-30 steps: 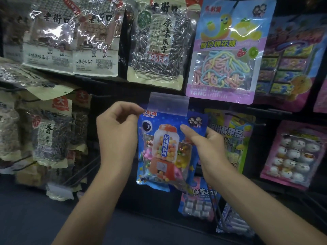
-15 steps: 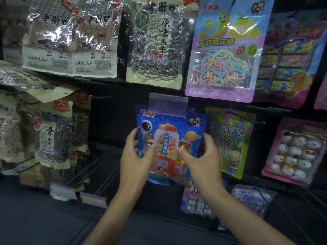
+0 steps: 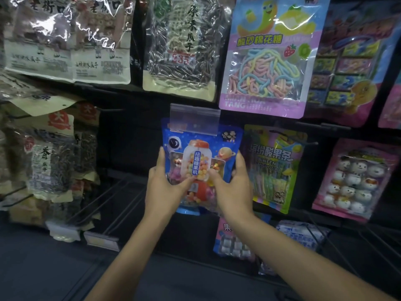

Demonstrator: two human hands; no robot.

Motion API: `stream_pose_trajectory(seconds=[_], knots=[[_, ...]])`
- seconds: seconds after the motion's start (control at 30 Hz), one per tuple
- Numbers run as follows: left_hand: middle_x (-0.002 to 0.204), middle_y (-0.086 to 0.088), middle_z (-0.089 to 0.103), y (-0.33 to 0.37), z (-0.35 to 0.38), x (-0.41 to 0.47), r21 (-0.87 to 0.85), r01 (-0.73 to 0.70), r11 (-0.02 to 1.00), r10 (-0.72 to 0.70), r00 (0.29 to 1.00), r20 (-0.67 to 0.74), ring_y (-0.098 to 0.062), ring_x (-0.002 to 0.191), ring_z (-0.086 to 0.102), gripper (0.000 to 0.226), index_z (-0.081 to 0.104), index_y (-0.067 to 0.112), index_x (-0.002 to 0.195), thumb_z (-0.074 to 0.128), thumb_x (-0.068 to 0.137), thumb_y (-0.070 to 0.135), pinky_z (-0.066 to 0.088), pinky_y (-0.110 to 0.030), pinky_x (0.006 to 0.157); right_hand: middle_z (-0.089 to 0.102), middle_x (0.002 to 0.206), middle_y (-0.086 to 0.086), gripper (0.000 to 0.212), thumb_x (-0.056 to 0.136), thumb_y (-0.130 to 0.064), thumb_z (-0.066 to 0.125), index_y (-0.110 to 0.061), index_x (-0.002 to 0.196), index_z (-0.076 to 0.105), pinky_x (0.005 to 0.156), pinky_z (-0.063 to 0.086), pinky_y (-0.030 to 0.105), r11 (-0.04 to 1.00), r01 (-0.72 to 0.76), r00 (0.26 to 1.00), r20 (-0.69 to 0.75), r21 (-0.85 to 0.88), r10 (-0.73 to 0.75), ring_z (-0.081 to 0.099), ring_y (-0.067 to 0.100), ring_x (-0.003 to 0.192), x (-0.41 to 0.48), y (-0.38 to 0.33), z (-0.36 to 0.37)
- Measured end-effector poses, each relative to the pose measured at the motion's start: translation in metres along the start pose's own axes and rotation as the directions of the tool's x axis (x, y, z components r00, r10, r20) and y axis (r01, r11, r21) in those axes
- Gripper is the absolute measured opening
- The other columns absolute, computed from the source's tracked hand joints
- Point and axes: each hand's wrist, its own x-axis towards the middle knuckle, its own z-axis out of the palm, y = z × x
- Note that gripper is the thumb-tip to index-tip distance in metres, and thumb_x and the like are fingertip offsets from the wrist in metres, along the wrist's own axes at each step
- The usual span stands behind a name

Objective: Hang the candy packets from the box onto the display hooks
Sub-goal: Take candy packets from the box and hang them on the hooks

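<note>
While both forearms reach up from the bottom of the view, the left hand point(image 3: 167, 187) and the right hand point(image 3: 234, 190) hold one blue candy packet point(image 3: 201, 153) between them. Each hand grips a side of the packet, thumb curled across the printed front over the gumball-machine picture and a finger laid up along the outer edge. The packet is upright in the middle row of the display, its top edge tucked behind a clear plastic tag point(image 3: 195, 120); whether its hole sits on a hook cannot be told. Just below it hangs a pink and blue packet point(image 3: 232, 237). To its lower left, bare wire hooks point(image 3: 112, 198) stick out of the dark rack. Just beside it on the right hangs a yellow-green packet point(image 3: 275, 168), and further right a pink packet of white sweets point(image 3: 355, 181). Above, in the upper row, hang a purple packet of coloured strings point(image 3: 264, 68) and a bag of sunflower seeds point(image 3: 182, 46).
</note>
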Motion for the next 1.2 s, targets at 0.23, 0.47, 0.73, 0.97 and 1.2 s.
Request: stream_pose_trajectory(seconds=[0.23, 0.47, 0.73, 0.97, 1.2], knots=[[0.143, -0.002, 0.047, -0.016, 0.026, 0.021, 0.033, -0.025, 0.999, 0.027, 0.998, -0.059, -0.023, 0.127, 0.058, 0.116, 0.007, 0.052, 0.163, 0.081, 0.074, 0.055, 0.057, -0.049, 0.099, 0.05, 0.096, -0.015, 0.082, 0.1, -0.041, 0.068, -0.047, 0.163, 0.016, 0.085, 0.048, 0.034, 0.998, -0.06, 0.998, -0.029, -0.008, 0.06, 0.053, 0.014, 0.09, 0.027, 0.007, 0.014], [0.158, -0.005, 0.035, -0.046, 0.061, 0.04, 0.138, -0.077, 0.987, 0.092, 0.99, -0.107, -0.023, 0.141, 0.046, 0.098, 0.022, 0.031, 0.166, 0.081, 0.089, 0.033, 0.043, -0.031, 0.099, 0.064, 0.136, 0.012, 0.082, 0.102, -0.042, 0.063, -0.034, 0.166, 0.012, 0.098, 0.05, 0.043, 0.983, -0.055, 0.997, -0.066, -0.176, 0.044, 0.063, 0.037, 0.123, 0.068, 0.019, 0.034], [0.164, -0.011, 0.031, -0.052, 0.071, 0.069, 0.35, -0.043, 0.936, 0.069, 0.996, -0.062, -0.036, 0.144, 0.042, 0.093, 0.027, 0.032, 0.164, 0.074, 0.087, 0.058, 0.04, -0.06, 0.111, 0.051, 0.135, 0.016, 0.072, 0.098, -0.05, 0.067, -0.021, 0.156, 0.035, 0.099, 0.051, 0.046, 0.966, -0.114, 0.993, -0.053, -0.234, 0.104, 0.06, 0.041, 0.12, 0.105, 0.029, 0.048], [0.16, -0.008, 0.035, -0.056, 0.079, 0.072, 0.333, -0.048, 0.942, 0.083, 0.993, -0.089, -0.036, 0.141, 0.046, 0.093, 0.027, 0.036, 0.163, 0.068, 0.085, 0.069, 0.04, -0.061, 0.11, 0.061, 0.132, 0.013, 0.077, 0.098, -0.051, 0.066, -0.018, 0.159, 0.031, 0.096, 0.055, 0.05, 0.966, -0.059, 0.997, -0.061, -0.251, 0.045, 0.064, 0.037, 0.118, 0.114, 0.038, 0.051], [0.167, -0.011, 0.025, -0.062, 0.078, 0.06, 0.333, -0.131, 0.934, 0.174, 0.979, -0.104, -0.035, 0.149, 0.037, 0.091, 0.026, 0.032, 0.162, 0.064, 0.089, 0.07, 0.039, -0.063, 0.115, 0.041, 0.153, 0.013, 0.112, 0.092, -0.031, 0.079, -0.031, 0.165, -0.007, 0.086, 0.057, 0.053, 0.858, 0.218, 0.968, -0.011, -0.465, -0.251, 0.064, 0.042, 0.117, 0.078, 0.041, 0.038]])
